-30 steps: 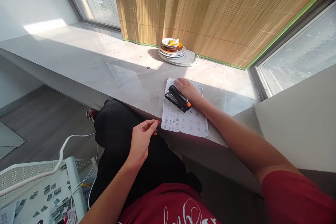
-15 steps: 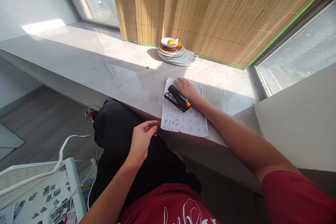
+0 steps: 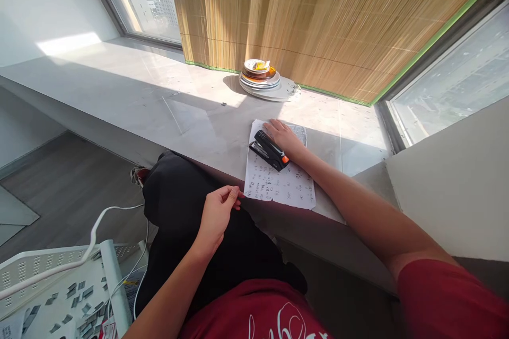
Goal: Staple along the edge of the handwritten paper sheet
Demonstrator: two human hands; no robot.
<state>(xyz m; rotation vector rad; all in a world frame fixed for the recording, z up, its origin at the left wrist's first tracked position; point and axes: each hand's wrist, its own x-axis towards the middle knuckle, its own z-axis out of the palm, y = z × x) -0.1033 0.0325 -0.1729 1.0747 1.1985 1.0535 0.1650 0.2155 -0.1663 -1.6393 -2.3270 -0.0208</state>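
Observation:
A sheet of paper covered in handwriting lies at the sill's front edge. On it rests a black stapler with an orange end. My right hand lies flat on the top part of the paper, fingers stretched out, just behind the stapler. By the paper's lower left corner, my left hand hovers with thumb and fingers pinched together. Whatever those fingertips hold, if anything, is too small to make out.
Plates are stacked at the back of the sill, before a bamboo blind. At lower left, a white basket contains several staple strips. A white cable runs across it.
My left hand's fingers have curled in a little more beside the paper's corner. My right hand, the stapler and the paper stay put.

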